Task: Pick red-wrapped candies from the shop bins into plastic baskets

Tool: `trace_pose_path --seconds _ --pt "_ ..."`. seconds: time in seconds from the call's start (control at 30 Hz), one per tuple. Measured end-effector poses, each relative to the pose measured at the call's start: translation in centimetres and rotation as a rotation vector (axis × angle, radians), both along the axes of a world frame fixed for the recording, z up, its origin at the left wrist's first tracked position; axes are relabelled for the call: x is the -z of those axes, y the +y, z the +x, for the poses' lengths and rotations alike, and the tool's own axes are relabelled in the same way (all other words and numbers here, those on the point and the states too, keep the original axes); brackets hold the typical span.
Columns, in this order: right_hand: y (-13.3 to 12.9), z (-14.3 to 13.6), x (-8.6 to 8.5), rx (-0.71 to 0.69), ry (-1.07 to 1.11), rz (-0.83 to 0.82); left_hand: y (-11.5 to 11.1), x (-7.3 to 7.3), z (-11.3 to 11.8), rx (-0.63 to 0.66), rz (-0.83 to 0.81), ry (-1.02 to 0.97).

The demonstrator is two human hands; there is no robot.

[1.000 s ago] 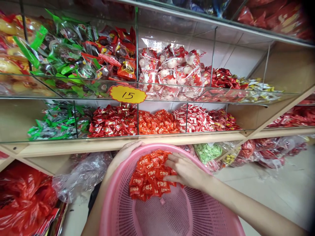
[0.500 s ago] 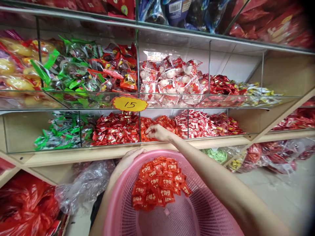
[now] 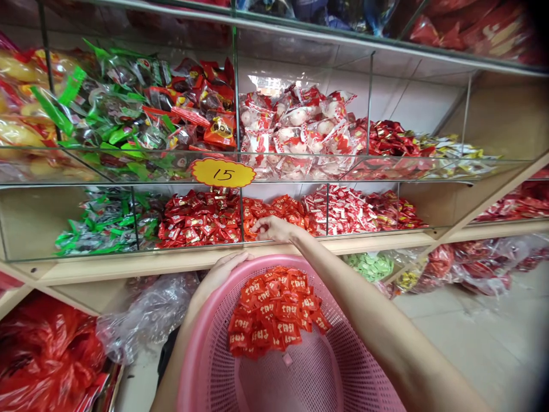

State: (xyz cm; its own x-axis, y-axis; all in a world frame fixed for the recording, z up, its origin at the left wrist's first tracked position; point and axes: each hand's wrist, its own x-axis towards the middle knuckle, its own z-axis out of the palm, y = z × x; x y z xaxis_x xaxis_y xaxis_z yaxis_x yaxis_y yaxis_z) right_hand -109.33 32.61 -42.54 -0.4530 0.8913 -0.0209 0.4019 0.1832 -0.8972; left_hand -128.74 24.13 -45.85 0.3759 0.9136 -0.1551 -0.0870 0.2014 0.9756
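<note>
A pink perforated plastic basket [image 3: 306, 262] is in front of me, tilted so that its inside shows. Red wrapped candies with pale lettering [image 3: 272, 312] lie heaped against its far side. My left hand [image 3: 225, 268] is closed on the basket's left far rim, its fingers partly hidden. Over the basket reaches my right arm, and my right hand [image 3: 273, 229] is inside a low shelf compartment. Its fingers are bent and slightly apart, just over orange-red wrapped candies [image 3: 287, 204]; nothing shows between them.
Clear dividers separate neighbouring compartments of dark red candies [image 3: 201, 220], green-wrapped sweets [image 3: 114, 220] and red-and-white candies [image 3: 343, 209]. A yellow price tag [image 3: 222, 173] marked 15 hangs above. Below the wooden shelf edge [image 3: 128, 264] lie clear plastic bags [image 3: 148, 317] and a red bag [image 3: 47, 349].
The view has shifted slightly, with the shelves sitting a little higher in the picture. My right hand stays in the same compartment, its fingers a little more spread. My left hand still holds the rim.
</note>
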Motion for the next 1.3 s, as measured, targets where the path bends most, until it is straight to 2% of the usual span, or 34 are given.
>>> trace_pose_path --seconds 0.13,0.33,0.47,0.7,0.87,1.0,1.13,1.23,1.3 --pt "0.0 0.0 -0.2 -0.025 -0.037 -0.009 0.0 -0.1 0.0 -0.006 0.010 0.003" --pt "-0.3 -0.2 -0.4 0.020 -0.036 -0.024 -0.2 -0.6 0.0 0.012 -0.037 0.039" --pt "-0.6 -0.2 -0.4 0.075 0.073 -0.049 -0.2 -0.6 0.0 0.020 -0.054 0.034" --pt "-0.9 0.4 -0.9 0.090 0.288 -0.070 -0.3 -0.7 0.1 0.002 -0.070 0.015" --pt "-2.0 0.6 -2.0 0.192 0.384 0.033 -0.4 -0.9 0.3 0.005 -0.045 0.036" --pt "-5.1 1.9 -4.3 0.184 0.237 0.155 -0.2 -0.7 0.2 -0.003 -0.040 0.056" --pt "-11.0 5.3 -6.0 0.148 0.138 0.279 0.1 -0.2 0.0 -0.019 -0.043 0.044" --pt "-15.7 8.0 -4.9 0.139 -0.163 0.270 0.2 -0.1 0.1 -0.028 -0.033 0.032" --pt "-18.3 9.1 -3.1 0.230 -0.392 0.308 0.2 -0.2 0.1 -0.018 -0.041 0.031"
